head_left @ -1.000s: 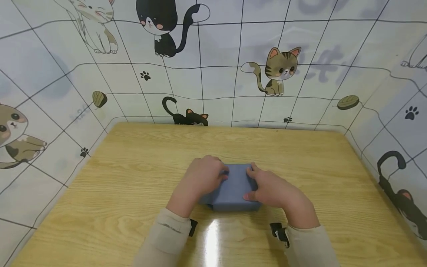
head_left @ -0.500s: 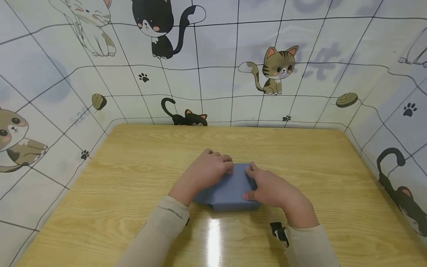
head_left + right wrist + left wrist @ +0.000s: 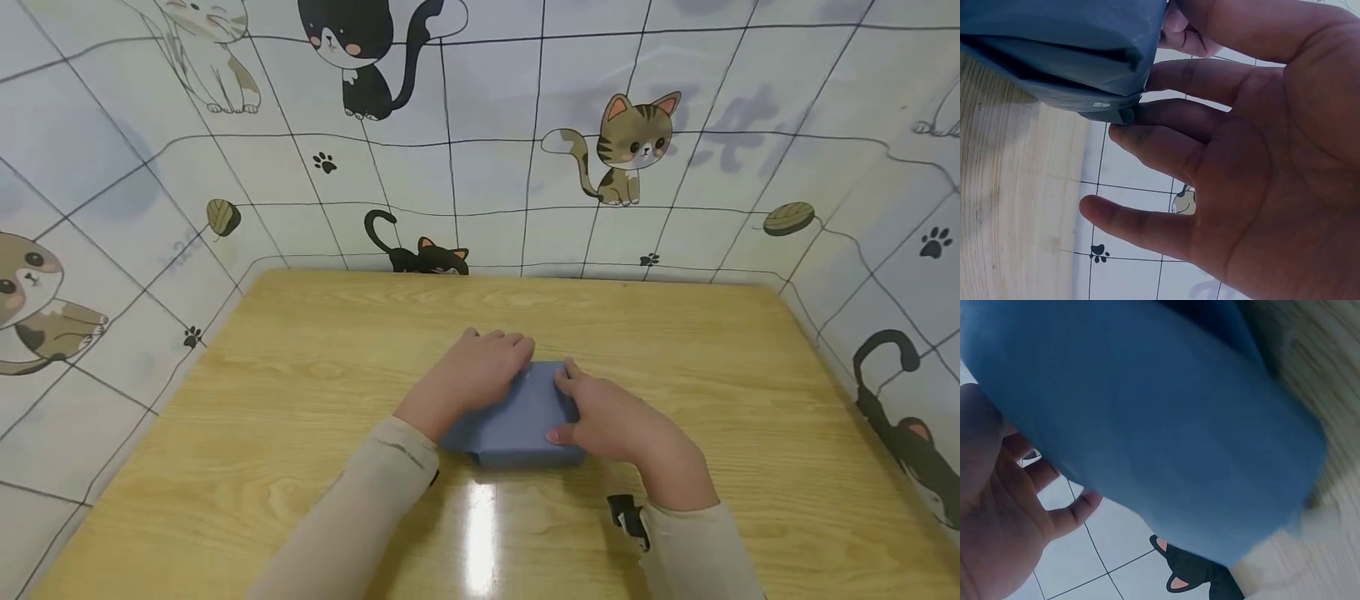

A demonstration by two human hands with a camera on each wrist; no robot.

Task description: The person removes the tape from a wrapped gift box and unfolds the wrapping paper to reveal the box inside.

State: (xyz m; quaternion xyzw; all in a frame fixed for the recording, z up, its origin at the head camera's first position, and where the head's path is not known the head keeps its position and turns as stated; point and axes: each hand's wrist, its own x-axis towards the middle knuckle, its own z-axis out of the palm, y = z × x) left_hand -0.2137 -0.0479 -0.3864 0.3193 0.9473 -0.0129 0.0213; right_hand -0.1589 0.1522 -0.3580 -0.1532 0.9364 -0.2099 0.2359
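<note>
A flat box-shaped packet in blue-grey paper (image 3: 534, 417) lies on the table in the head view. Its left side spreads into a loose paper flap (image 3: 459, 435). My left hand (image 3: 480, 368) lies over the packet's far left part, fingers curled at the far edge. In the left wrist view the blue paper (image 3: 1147, 419) fills much of the picture, its edge at the fingertips. My right hand (image 3: 617, 421) grips the packet's right side, thumb on top and a finger at the far corner. Layered folds (image 3: 1054, 62) show at the packet's end in the right wrist view.
The wooden table (image 3: 315, 358) extends around the packet on all sides. Behind and beside it hangs a white gridded sheet (image 3: 495, 175) printed with cartoon cats. Both forearms wear light sleeves (image 3: 352, 508), and a black strap piece (image 3: 628, 518) shows at the right cuff.
My left hand has moved right and away from me across the packet's top, and its wrist has turned. The right hand and the packet stay in place.
</note>
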